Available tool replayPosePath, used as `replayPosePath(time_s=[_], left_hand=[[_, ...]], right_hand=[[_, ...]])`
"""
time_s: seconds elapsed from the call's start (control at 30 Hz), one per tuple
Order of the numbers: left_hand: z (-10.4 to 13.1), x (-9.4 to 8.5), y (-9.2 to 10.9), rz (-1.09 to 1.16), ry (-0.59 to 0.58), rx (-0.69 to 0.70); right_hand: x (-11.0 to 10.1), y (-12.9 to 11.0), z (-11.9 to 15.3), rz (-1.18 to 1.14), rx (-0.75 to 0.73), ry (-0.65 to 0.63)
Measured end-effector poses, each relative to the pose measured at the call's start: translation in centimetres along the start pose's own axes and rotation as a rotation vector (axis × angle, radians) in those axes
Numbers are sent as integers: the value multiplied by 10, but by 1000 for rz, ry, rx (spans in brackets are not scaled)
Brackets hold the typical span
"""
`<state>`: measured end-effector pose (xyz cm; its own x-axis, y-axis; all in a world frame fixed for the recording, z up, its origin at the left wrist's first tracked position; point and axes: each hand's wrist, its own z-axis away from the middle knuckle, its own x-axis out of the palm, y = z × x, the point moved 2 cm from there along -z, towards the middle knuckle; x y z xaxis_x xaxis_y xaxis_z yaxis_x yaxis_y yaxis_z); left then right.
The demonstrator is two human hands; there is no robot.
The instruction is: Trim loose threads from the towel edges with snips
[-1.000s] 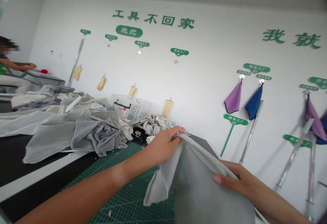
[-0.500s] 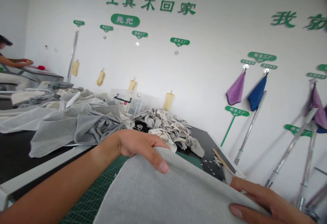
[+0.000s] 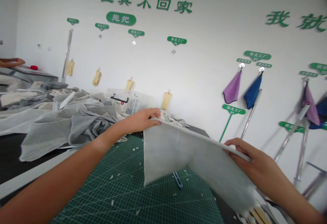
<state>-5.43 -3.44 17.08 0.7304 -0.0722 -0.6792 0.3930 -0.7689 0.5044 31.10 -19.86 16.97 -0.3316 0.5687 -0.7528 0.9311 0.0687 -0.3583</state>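
Left hand (image 3: 141, 120) and right hand (image 3: 262, 164), apart, each pinch the cloth (image 3: 163, 149) by its upper edge, above the mat (image 3: 102, 190). Possible fault: lowered here, it may snag the blue tool (image 3: 178, 181).

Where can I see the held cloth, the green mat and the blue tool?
Held cloth (image 3: 165, 150): head view, on its hanging left part.
Green mat (image 3: 125, 183): head view, on its bare gridded surface.
Blue tool (image 3: 178, 180): head view, on the part showing below the cloth.
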Motion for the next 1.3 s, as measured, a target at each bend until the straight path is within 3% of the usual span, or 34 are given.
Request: replayPosePath(time_s=[0.07,0.13,0.2,0.27,0.37,0.43,0.5,0.6,0.8,0.9,1.03,1.1,1.3], left_hand=[[0,-4,-5,-76,221,19],[7,1,-17,-127,207,40],[18,14,-39,-144,-18,38],[34,35,-67,-130,-340,-1],[59,65,-108,-112,-718,-170],[72,80,-127,-106,-872,-291],[80,91,-137,-91,-932,-342],[86,102,-142,-77,-917,-341],[96,115,-139,-5,-864,-323],[91,110,-127,149,-758,-219],[76,100,-117,325,-355,-301],[69,100,-118,383,-219,-352],[56,113,-123,496,-121,-412]], right_hand=[[6,6,3,118,19,62],[22,15,12,164,-6,23],[49,26,25,163,-63,-134],[79,38,41,175,-97,-309],[118,55,65,166,-56,-514],[133,61,77,125,-34,-616],[140,58,83,84,-40,-634],[142,40,88,26,-40,-613],[157,-13,107,-266,-3,-919],[170,-25,113,-285,5,-965],[186,-24,108,-202,-13,-769],[193,-20,105,-134,-9,-690],[203,-17,105,3,-74,-471]])
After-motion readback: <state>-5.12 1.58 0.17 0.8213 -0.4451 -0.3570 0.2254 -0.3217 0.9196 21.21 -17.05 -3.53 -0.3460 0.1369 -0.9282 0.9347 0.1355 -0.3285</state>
